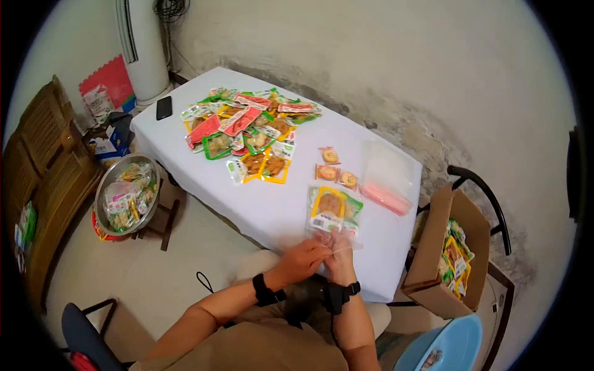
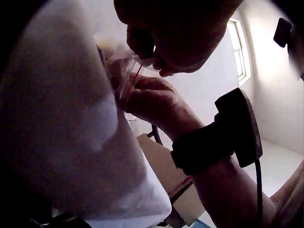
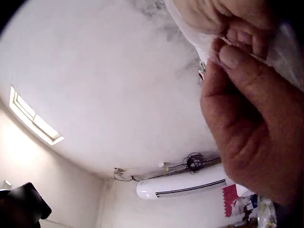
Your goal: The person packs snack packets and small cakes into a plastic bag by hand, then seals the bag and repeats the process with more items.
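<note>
On the white tablecloth before me lies a clear zip bag (image 1: 356, 234) with a yellow-edged food packet (image 1: 330, 203) and a green-edged packet (image 1: 353, 209) inside. Both hands are at its near, open end. My left hand (image 1: 304, 260) pinches the plastic edge between thumb and forefinger, as the right wrist view shows close up. With curled fingers my right hand (image 1: 340, 264) holds the same end; a red zip line runs beside it in the left wrist view. Past the bag lie three small wrapped round cakes (image 1: 327, 173). Clear bags with pink strips (image 1: 388, 170) are stacked to their right.
A heap of food packets (image 1: 247, 127) covers the table's far left, near a black phone (image 1: 164, 107). Right of the table stands a cardboard box (image 1: 427, 247) holding packets, with a blue tub (image 1: 473, 337) below. A metal basin (image 1: 151, 213) of packets stands left.
</note>
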Tool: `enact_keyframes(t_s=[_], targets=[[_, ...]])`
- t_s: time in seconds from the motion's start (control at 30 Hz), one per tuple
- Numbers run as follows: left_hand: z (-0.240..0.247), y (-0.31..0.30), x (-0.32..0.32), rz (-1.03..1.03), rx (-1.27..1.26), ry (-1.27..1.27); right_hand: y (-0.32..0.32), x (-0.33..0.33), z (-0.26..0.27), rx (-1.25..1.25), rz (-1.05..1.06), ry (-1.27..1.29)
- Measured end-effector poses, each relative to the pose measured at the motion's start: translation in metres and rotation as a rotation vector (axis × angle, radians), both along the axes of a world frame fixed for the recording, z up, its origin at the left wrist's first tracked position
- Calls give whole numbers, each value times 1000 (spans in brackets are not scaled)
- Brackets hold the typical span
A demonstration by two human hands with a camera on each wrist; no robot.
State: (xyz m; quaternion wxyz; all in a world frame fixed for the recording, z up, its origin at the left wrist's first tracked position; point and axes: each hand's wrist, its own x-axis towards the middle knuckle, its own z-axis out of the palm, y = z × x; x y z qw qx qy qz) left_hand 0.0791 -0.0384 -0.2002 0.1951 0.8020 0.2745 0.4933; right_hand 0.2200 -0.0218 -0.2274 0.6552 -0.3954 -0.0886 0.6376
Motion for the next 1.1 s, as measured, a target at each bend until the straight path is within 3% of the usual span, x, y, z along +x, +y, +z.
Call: enact_keyframes(t_s=[0.23,0.33,0.4,0.43,0.53,0.57,0.63,0.67,0.73,0.77,0.83,0.93,1.1], targets=[[-4,4,1,-20,-28,-13,3,-4,15,29,-43,-167],[-2,3,-4,24,-49,45,-3,-10,26,67,-79,-50],[0,4,-6,-5,-27,31,-13,-8,20,121,-43,243],[2,5,-7,-42,-6,15,-17,-8,19,127,-35,243],[10,9,-18,-81,-46,28,-37,-16,33,184,55,-111],[9,15,-23,-73,-42,28,-44,-16,33,188,62,-111],[5,29,-36,-6,-72,30,-57,-13,28,114,86,-438],[11,36,-43,33,-101,8,-63,-11,24,120,92,-438],[13,58,-60,116,-64,37,-71,-7,19,185,86,-824],[13,69,-69,189,-33,68,-73,-5,19,192,91,-822],[16,89,-84,277,-16,46,-77,-2,22,412,22,-1601],[19,119,-107,424,-11,41,-79,-4,30,405,-2,-1764],[28,170,-135,601,-27,194,-79,-4,31,467,-3,-1729]])
